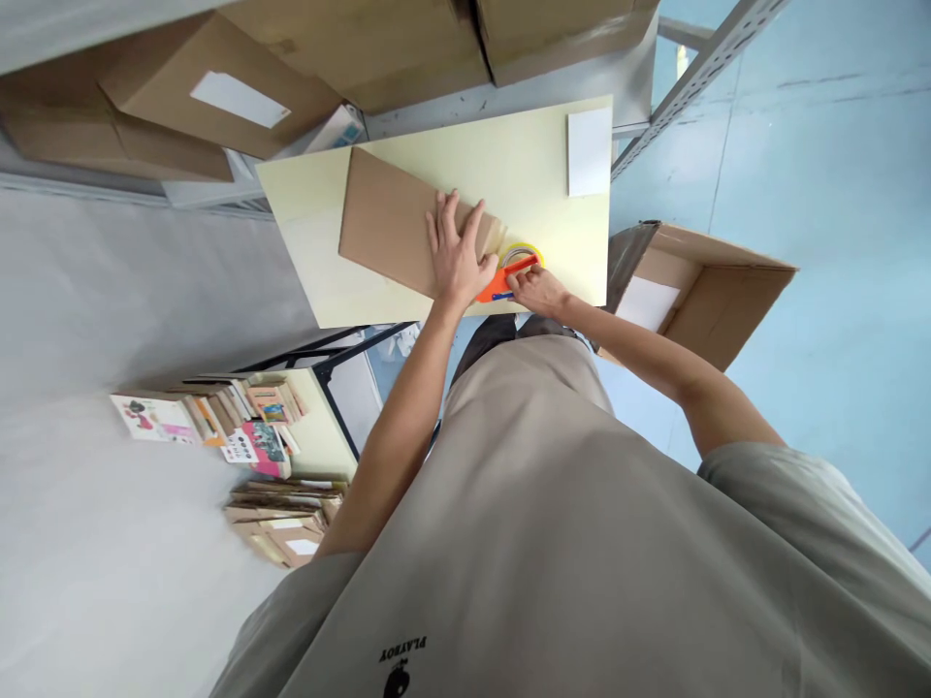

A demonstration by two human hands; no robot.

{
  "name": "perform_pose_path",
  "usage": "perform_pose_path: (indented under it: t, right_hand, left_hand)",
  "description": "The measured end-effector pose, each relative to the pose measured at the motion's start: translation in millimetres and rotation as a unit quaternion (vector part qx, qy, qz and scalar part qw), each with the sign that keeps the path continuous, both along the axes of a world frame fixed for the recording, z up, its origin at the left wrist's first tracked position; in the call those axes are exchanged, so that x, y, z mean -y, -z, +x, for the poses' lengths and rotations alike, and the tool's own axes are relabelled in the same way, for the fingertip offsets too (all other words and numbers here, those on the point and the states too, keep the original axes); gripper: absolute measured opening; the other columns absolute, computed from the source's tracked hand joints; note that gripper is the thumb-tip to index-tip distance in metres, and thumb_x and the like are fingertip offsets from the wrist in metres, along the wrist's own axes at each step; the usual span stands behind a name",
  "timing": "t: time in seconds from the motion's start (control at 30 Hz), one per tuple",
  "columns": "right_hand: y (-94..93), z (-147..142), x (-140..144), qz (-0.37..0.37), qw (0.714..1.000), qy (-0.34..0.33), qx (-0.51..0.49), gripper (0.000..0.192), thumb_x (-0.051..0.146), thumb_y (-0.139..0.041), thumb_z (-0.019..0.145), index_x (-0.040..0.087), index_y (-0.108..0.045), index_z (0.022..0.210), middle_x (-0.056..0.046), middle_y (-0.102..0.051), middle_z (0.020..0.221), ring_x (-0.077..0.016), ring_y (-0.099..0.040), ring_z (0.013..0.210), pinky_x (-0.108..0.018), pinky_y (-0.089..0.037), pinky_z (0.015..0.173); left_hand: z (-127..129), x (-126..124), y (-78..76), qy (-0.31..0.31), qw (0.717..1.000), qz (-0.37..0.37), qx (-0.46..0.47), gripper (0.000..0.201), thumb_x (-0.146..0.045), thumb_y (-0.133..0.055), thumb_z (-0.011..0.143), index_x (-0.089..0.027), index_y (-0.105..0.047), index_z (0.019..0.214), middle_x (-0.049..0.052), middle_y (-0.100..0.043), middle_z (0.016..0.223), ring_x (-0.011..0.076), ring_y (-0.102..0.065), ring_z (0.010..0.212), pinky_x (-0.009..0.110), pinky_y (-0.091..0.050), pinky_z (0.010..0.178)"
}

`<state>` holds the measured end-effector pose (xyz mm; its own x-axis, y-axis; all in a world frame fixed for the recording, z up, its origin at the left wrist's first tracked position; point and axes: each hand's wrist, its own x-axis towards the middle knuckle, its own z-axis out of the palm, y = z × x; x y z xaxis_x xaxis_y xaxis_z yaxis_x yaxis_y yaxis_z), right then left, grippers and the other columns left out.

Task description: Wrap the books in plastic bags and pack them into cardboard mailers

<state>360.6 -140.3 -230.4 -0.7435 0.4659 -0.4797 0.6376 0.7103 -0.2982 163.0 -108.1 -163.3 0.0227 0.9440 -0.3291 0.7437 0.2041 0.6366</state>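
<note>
A closed brown cardboard box [393, 213] lies at a slant on the pale yellow tabletop [545, 145]. My left hand [458, 257] rests on the box near its right end, fingers spread and flat. At that same end my right hand [536, 289] is closed on an orange tape dispenser [495, 285] with a roll of yellow-edged tape [522, 252]. A strip of clear tape [497, 235] shows along the box's right end. The dispenser is against or very close to the box; its cutting edge is partly hidden by my hands.
A white sheet [589, 152] lies at the table's far right corner. An open cardboard box [717, 281] stands to the right. Large cartons [370, 48] fill the shelf behind the table. Books [254, 427] and flattened cardboard [283, 519] are stacked at lower left.
</note>
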Motion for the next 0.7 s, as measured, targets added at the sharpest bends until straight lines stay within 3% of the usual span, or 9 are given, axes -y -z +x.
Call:
perform_pose_path:
  t: [0.27, 0.47, 0.7]
  right_hand:
    - [-2.5, -11.3, 10.8, 0.014, 1.000, -0.008, -0.017, 0.050, 0.019, -0.033, 0.119, -0.007, -0.060, 0.152, -0.031, -0.082, 0.130, -0.0397, -0.081, 0.121, -0.053, -0.052, 0.116]
    - [-0.3, -11.6, 9.0, 0.017, 1.000, -0.014, -0.017, 0.054, 0.010, -0.030, 0.114, -0.005, -0.059, 0.157, -0.028, -0.083, 0.129, -0.0373, -0.081, 0.114, -0.052, -0.053, 0.112]
    - [-8.2, -10.2, 7.7, 0.011, 1.000, -0.025, 0.000, 0.061, 0.008, -0.024, 0.113, -0.005, -0.059, 0.161, -0.028, -0.082, 0.135, -0.0383, -0.080, 0.123, -0.053, -0.051, 0.117]
  left_hand:
    - [8.9, 12.0, 0.2, -0.003, 0.999, -0.025, 0.027, 0.084, -0.027, -0.087, 0.083, -0.031, -0.071, 0.166, 0.001, -0.024, 0.201, 0.0416, 0.010, 0.189, 0.063, 0.008, 0.155]
    - [7.7, 11.7, -1.0, -0.026, 0.998, -0.031, 0.042, 0.079, -0.027, -0.089, 0.084, -0.033, -0.074, 0.161, 0.000, -0.028, 0.200, 0.0414, 0.011, 0.189, 0.062, 0.008, 0.156]
    - [7.6, 11.6, -2.9, -0.037, 0.997, -0.033, 0.051, 0.071, -0.045, -0.095, 0.089, -0.034, -0.075, 0.157, 0.001, -0.032, 0.199, 0.0406, 0.008, 0.190, 0.062, 0.002, 0.157]
